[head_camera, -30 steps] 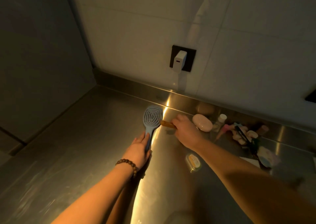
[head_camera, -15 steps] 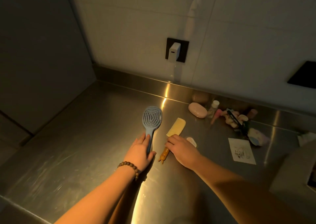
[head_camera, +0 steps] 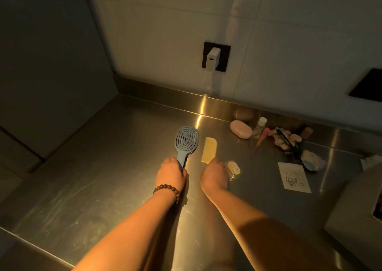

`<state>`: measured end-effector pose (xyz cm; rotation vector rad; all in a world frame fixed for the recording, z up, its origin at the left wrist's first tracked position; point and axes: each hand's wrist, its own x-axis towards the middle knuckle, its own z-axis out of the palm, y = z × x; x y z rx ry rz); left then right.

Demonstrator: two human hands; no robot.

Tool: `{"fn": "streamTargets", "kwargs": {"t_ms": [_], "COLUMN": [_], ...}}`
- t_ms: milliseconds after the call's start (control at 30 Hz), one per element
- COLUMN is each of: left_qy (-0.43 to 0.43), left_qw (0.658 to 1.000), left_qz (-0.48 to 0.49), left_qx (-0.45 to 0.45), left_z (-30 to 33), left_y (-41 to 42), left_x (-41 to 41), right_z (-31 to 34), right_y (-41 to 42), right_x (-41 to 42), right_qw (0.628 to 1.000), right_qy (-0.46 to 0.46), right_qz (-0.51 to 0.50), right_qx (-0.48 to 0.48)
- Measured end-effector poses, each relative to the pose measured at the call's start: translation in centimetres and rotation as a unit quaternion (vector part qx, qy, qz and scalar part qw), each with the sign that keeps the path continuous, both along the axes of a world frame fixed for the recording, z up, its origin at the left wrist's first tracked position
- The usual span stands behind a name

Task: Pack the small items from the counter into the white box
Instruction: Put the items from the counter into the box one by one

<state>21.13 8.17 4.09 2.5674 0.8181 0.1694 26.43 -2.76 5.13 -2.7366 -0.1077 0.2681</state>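
While the left hand [head_camera: 171, 172] curls closed round the handle of the blue hairbrush [head_camera: 186, 144], the right hand [head_camera: 214, 174] lies palm-down just right of that brush, its fingertips on the near end of the yellow comb [head_camera: 209, 150]. Whether those fingers pinch the comb or only press on it I cannot tell, since the back of the hand hides them.

Taking the hairbrush as the landmark: its long axis runs away from the person toward the wall, handle nearest, oval head farthest, flat on the steel worktop [head_camera: 93, 177]. The comb lies beside it to the right, nearly parallel and slightly apart. Just right of the right hand sits a small round clear-lidded tin [head_camera: 233, 167]. Farther right and back from the brush are a smooth pink oval case [head_camera: 240, 128], a little white-capped bottle [head_camera: 260, 126] and a heap of soft oddments crossed by a black strap [head_camera: 288, 144]. A printed paper card [head_camera: 293, 176] lies well to the right.

The white box [head_camera: 355, 215] shows only as a pale corner at the far right edge, well apart from the brush, so both items must probably travel rightward. The right hand is nearer it.

The brush looks like rigid plastic with a slotted, spiralled head; the comb is thin and flat, likely awkward to lift off brushed, reflective steel.
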Motion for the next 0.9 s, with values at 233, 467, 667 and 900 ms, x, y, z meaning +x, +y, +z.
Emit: {"fn": "streamTargets", "kwargs": {"t_ms": [233,467,667,900], "left_qy": [-0.023,-0.121,-0.197,-0.245], "left_qw": [0.999,0.993,0.978,0.946], "left_qz": [0.026,0.001,-0.068,-0.212], "left_qx": [-0.025,-0.011,-0.014,-0.034], "left_z": [1.5,6.5,11.4,13.2], "left_y": [0.5,-1.4,-7.6,-19.5], "left_x": [-0.9,0.4,4.0,7.8], "right_z": [0.0,6.0,12.7,15.6], "right_y": [-1.1,-4.7,-14.7,-32.8], "right_x": [0.1,2.0,4.4,4.2], "right_qw": [0.985,0.949,0.927,0.909], "right_qy": [0.032,-0.031,-0.156,-0.218], "right_qz": [-0.062,-0.065,-0.098,-0.212], "right_qx": [0.159,0.307,0.327,0.285]}}
